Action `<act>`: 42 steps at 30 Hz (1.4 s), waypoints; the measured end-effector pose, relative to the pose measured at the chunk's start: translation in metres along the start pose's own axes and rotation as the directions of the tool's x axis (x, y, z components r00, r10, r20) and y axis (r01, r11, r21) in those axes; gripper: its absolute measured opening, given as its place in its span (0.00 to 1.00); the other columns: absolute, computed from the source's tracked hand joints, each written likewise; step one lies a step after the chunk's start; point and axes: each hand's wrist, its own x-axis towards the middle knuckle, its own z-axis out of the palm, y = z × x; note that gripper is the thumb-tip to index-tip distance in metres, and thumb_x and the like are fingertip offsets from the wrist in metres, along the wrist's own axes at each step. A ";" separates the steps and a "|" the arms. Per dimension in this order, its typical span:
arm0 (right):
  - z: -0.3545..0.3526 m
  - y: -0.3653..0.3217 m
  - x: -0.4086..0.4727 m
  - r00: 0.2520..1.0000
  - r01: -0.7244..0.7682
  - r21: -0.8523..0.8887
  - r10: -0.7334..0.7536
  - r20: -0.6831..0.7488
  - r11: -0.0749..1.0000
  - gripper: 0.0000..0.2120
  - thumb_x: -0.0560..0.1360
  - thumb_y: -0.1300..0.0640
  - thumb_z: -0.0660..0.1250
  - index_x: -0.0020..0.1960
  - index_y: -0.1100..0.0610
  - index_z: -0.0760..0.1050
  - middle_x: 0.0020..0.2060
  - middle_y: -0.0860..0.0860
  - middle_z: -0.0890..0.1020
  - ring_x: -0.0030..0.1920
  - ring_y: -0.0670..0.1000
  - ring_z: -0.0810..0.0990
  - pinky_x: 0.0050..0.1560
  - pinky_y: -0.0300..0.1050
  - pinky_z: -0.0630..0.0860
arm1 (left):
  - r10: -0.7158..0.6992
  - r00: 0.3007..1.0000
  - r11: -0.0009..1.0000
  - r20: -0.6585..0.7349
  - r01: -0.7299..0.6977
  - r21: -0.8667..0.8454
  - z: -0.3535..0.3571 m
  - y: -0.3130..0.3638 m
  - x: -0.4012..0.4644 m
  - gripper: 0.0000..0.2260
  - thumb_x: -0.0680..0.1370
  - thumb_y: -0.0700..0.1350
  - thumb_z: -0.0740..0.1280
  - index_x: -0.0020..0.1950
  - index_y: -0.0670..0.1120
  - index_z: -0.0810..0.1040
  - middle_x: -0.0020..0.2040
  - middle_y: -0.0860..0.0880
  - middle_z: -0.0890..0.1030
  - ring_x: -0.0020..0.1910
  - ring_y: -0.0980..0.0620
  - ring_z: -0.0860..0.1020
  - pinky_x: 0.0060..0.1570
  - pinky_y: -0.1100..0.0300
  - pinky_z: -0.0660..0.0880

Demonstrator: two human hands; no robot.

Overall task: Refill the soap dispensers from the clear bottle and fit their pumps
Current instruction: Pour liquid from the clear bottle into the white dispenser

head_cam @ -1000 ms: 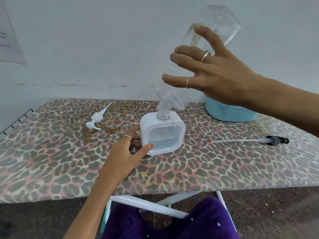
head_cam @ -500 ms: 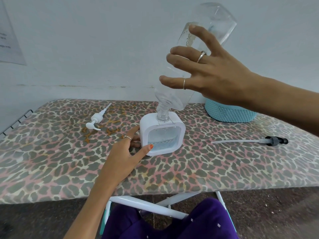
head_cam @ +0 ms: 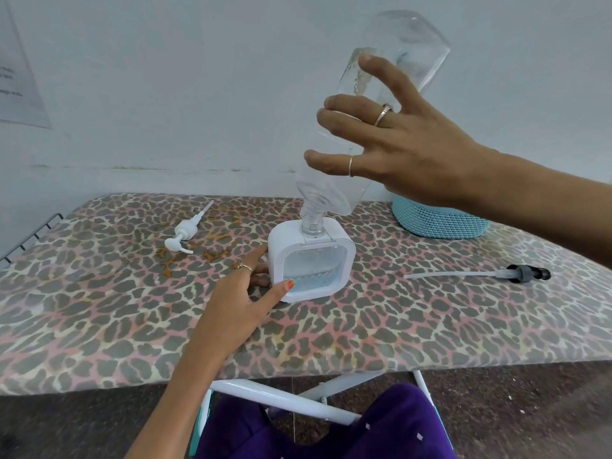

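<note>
Over the white dispenser (head_cam: pixel 311 260), steadied by our left hand (head_cam: pixel 241 293), our right hand's (head_cam: pixel 407 154) grip tipped the clear bottle (head_cam: pixel 374 111) slightly steeper, so filling continued.

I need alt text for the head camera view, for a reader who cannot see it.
A right hand holds a clear bottle upside down, its neck in the top of a white square soap dispenser that the left hand steadies on a leopard-print board. A white pump and a black pump lie aside.
</note>
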 end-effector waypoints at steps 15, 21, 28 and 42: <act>-0.003 -0.004 -0.001 1.000 -0.023 0.023 0.023 0.004 0.999 0.31 0.78 0.71 0.37 0.64 0.54 0.73 0.54 0.61 0.78 0.59 0.61 0.77 0.68 0.67 0.55 | 0.009 1.000 1.000 -0.004 -0.009 -0.008 0.001 -0.003 -0.001 0.34 0.69 0.64 0.65 0.73 0.54 0.64 0.57 0.58 0.80 0.52 0.65 0.78 0.54 0.67 0.74; -0.005 -0.004 -0.002 0.999 -0.028 0.027 0.028 0.015 0.999 0.30 0.78 0.71 0.36 0.65 0.54 0.71 0.56 0.61 0.77 0.61 0.61 0.76 0.69 0.65 0.52 | 0.005 1.000 1.000 -0.004 -0.005 -0.001 0.001 -0.002 -0.001 0.33 0.70 0.63 0.65 0.73 0.55 0.64 0.55 0.60 0.79 0.52 0.68 0.77 0.49 0.77 0.71; -0.003 -0.005 -0.003 0.999 -0.034 0.041 0.034 0.015 0.999 0.31 0.78 0.71 0.35 0.64 0.55 0.73 0.55 0.62 0.78 0.60 0.61 0.76 0.68 0.67 0.53 | 0.004 1.000 1.000 0.004 -0.004 0.007 0.001 -0.003 -0.002 0.34 0.70 0.64 0.64 0.73 0.55 0.64 0.55 0.61 0.79 0.52 0.68 0.77 0.50 0.75 0.71; -0.001 -0.012 -0.006 0.992 -0.124 0.078 0.124 -0.003 0.989 0.32 0.76 0.71 0.36 0.65 0.55 0.71 0.55 0.62 0.77 0.60 0.62 0.75 0.69 0.66 0.51 | -0.006 1.000 1.000 -0.004 0.006 0.021 -0.003 -0.001 -0.001 0.35 0.69 0.65 0.64 0.74 0.55 0.63 0.55 0.59 0.79 0.52 0.67 0.77 0.49 0.75 0.71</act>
